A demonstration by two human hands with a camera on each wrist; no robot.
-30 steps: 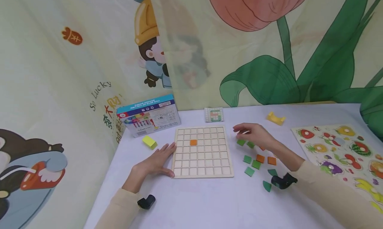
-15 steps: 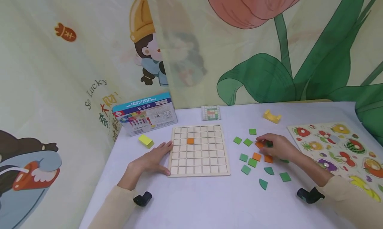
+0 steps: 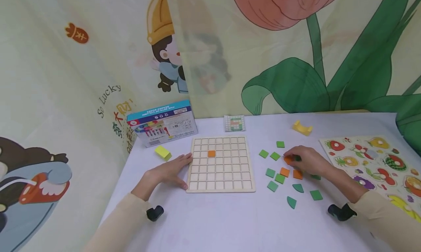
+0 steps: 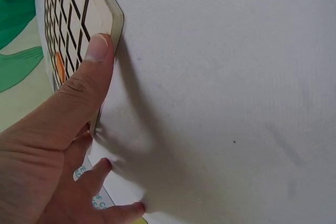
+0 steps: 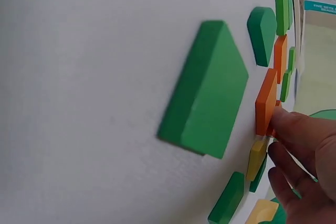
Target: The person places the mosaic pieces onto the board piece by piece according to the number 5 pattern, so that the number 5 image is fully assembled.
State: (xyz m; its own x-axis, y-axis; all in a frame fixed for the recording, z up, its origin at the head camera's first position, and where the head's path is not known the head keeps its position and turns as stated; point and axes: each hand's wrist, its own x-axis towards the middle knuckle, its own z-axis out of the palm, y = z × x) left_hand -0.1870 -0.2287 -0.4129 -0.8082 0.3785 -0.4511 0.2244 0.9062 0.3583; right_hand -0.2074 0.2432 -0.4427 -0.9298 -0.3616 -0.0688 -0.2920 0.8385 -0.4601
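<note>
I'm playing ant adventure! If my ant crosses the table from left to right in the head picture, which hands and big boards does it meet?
Left hand → wooden grid board → right hand → fruit-picture board.

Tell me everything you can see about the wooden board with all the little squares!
The board is pale and looks like wood, thin and squarish, with slightly rounded corners and a plain rim. Lines divide it into rows of small cells. It lies flat on the white table. One orange square sits in a cell toward its far left part. The left hand touches its left edge, thumb near the front corner.
</note>
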